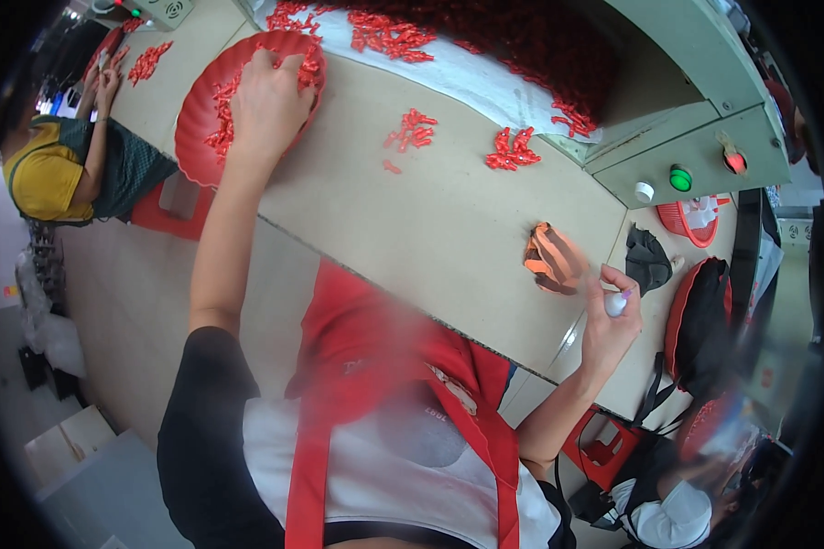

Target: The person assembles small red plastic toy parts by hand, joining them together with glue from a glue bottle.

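At the far left, my left hand (270, 99) reaches into a scalloped red bowl (190, 137) holding many small red plastic pieces (222, 123). Its fingers curl down among the pieces and the fingertips are hidden. On the right, my right hand (611, 320) is closed around a small white bottle (615, 304), mostly covered by the fingers. Just left of that hand lies a crumpled orange and dark striped cloth (554, 259). A small pile of red pieces (414, 131) is on the table between my hands, and another cluster (513, 149) sits farther right.
Across the far side stands a pale green machine (687, 151) with buttons; white sheeting (471, 78) strewn with red pieces runs from its opening. On the right are a black cloth (647, 259), a red basket (691, 224) and a black-red bag (700, 320). Co-workers sit at left (59, 174) and lower right (673, 512).
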Demonstrator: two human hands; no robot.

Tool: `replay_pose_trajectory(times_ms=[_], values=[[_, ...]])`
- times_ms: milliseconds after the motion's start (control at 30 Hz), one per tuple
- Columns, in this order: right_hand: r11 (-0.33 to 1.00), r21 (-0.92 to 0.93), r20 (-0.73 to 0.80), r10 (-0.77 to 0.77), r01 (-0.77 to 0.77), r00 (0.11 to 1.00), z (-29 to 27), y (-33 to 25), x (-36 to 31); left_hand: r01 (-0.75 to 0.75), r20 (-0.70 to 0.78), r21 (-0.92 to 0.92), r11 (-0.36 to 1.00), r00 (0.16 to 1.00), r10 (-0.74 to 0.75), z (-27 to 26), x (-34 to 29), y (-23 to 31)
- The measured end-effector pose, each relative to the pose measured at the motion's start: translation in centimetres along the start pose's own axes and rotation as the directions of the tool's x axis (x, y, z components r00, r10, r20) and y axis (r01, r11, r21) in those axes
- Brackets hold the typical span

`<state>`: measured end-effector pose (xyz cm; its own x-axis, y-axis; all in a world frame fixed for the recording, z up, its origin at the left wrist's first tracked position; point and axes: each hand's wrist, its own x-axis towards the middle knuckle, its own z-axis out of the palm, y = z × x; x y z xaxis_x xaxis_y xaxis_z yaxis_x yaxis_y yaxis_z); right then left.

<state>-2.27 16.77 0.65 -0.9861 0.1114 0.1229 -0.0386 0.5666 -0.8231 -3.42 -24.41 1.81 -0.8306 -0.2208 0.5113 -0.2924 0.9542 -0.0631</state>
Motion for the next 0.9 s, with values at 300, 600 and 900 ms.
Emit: replay_pose_trajectory(times_ms=[300,600,900], values=[[0.993,0.106,0.142,-0.076,0.061,0.987,2.4,-2.6,-1.5,-0.133,0.160,-0.173,0.976,0.974,0.161,6.9,6.4,8.9],[0.927,0.372,0.151,-0.002,-0.055,0.989,1.3,-2.3,-1.8,0.304,0.340,-0.919,0.251,0.934,0.113,0.4,2.4,10.8],[0.787,0.605,0.238,-0.039,-0.117,0.971,0.2,-4.7,-3.1,0.766,0.578,-0.116,-0.632,0.570,0.584,-5.2,-7.6,16.4]])
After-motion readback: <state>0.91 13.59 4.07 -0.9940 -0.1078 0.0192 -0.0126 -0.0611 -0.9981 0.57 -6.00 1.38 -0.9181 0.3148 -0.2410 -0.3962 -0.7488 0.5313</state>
